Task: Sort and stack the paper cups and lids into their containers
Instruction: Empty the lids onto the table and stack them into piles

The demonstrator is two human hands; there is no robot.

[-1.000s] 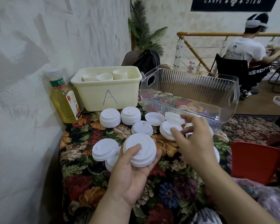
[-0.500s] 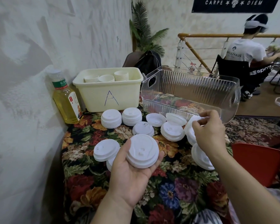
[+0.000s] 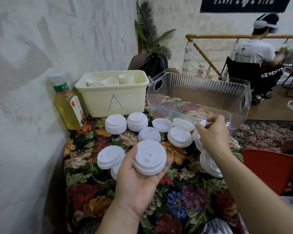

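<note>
My left hand [image 3: 135, 181] lies palm up over the table, shut on a short stack of white lids [image 3: 149, 157]. My right hand [image 3: 211, 134] hovers at the front wall of the clear ribbed container [image 3: 198, 93], fingers pinched on a white lid [image 3: 202, 123] from a leaning pile [image 3: 210, 164] under my wrist. More lid stacks [image 3: 115, 124] lie across the floral cloth. The cream bin marked A [image 3: 113, 97] at the back holds nested paper cups [image 3: 125, 78].
A bottle of yellow drink [image 3: 68, 105] stands against the wall at left. A red chair [image 3: 269, 169] is beside the table on the right. Behind it a person sits on a chair [image 3: 254, 53] by a railing.
My right hand moved right, from the middle lids to the pile by the clear container, and pinched a lid there. The left hand has kept its stack still.
</note>
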